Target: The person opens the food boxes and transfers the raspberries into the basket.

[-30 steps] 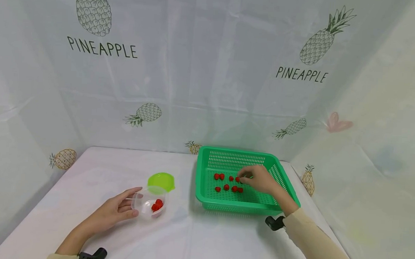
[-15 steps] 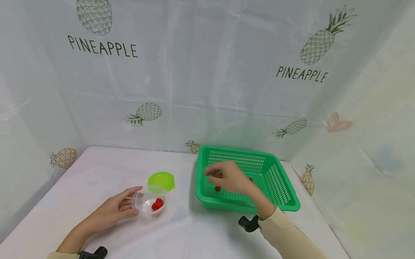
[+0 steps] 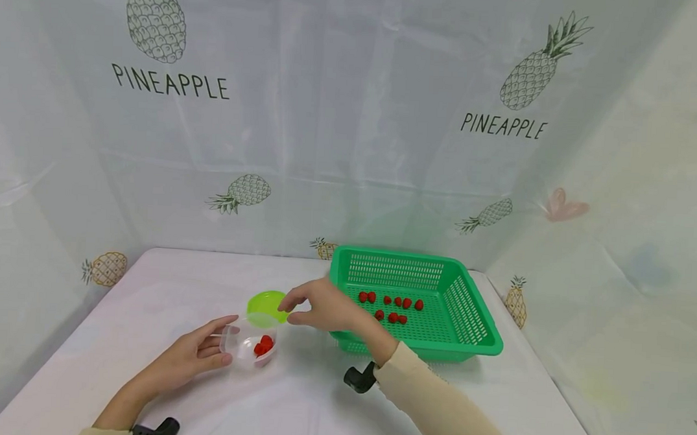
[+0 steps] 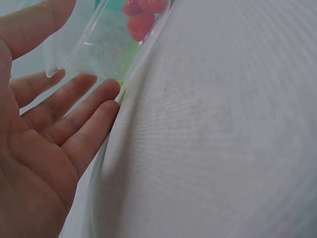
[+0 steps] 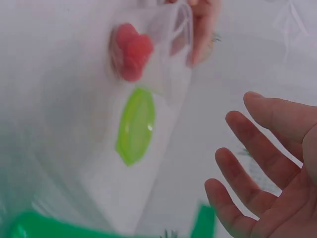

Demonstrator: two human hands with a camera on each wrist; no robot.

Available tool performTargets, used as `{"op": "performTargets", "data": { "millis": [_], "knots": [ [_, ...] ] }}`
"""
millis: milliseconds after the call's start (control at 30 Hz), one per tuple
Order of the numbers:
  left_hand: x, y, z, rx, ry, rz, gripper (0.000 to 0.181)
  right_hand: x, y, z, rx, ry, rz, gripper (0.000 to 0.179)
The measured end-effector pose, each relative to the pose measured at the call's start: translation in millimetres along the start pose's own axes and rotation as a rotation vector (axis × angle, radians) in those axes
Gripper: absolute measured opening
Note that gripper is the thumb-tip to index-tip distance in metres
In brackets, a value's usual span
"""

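A clear plastic tub (image 3: 240, 344) stands on the table at left, with several small red strawberries (image 3: 264, 345) inside. My left hand (image 3: 187, 356) rests against its left side, thumb in front and the long fingers spread behind. In the left wrist view the fingers are nearly straight, their tips at the tub's wall. My right hand (image 3: 324, 305) hovers beside the basket, its fingertips over the lime-green lid (image 3: 265, 301) behind the tub. In the right wrist view its fingers (image 5: 252, 186) are loosely bent and apart, with nothing between them.
A green slotted basket (image 3: 466, 330) stands at the back right, holding several strawberries (image 3: 407, 303) in two loose rows. My right forearm crosses over its front left corner. A white sheet printed with pineapples hangs behind the table and at both sides.
My right hand has moved left from over the strawberries, out past the basket's left rim to the lid. My left hand and the tub stay in place.
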State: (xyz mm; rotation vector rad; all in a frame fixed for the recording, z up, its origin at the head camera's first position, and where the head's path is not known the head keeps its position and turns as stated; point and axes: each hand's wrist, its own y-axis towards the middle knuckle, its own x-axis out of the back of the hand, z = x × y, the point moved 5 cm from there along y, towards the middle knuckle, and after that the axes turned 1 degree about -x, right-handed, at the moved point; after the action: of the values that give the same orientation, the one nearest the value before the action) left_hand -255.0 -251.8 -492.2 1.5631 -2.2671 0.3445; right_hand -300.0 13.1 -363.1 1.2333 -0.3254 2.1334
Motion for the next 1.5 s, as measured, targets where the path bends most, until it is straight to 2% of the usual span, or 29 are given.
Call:
{"op": "performTargets", "data": {
  "millis": [233, 500, 667, 867, 1000, 1200, 1500],
  "knots": [
    [0.3, -0.9, 0.9, -0.002, -0.004, 0.001, 0.082, -31.1, 22.8, -0.2, -0.041, -0.004, 0.083, 0.02],
    [-0.2, -1.3, -0.8, 0.004, 0.002, -0.005, 0.083, -52.8, 37.1, -2.0, -0.077, -0.042, 0.133, 0.021],
    [-1.0, -0.1, -2.3, -0.017, -0.013, 0.007, 0.084, -60.7, 41.4, -3.7, -0.076, -0.043, 0.163, 0.021],
    [-0.2, -1.1, -2.3, -0.027, -0.014, 0.008, 0.083, -69.4, 48.9, -1.3, -0.049, -0.067, 0.244, 0.022],
    [-0.3, -1.9, -1.6, -0.03, -0.014, 0.005, 0.084, -71.7, 51.7, 1.9, -0.09, -0.097, 0.283, 0.023],
    [-1.0, -2.3, -1.0, -0.045, -0.011, 0.0, 0.084, -73.7, 54.4, 3.7, -0.152, -0.145, 0.297, 0.025],
    [-1.4, -2.4, -3.8, -0.062, -0.002, -0.002, 0.082, -74.9, 58.0, 6.0, -0.164, -0.246, 0.339, 0.023]
  ]
}}
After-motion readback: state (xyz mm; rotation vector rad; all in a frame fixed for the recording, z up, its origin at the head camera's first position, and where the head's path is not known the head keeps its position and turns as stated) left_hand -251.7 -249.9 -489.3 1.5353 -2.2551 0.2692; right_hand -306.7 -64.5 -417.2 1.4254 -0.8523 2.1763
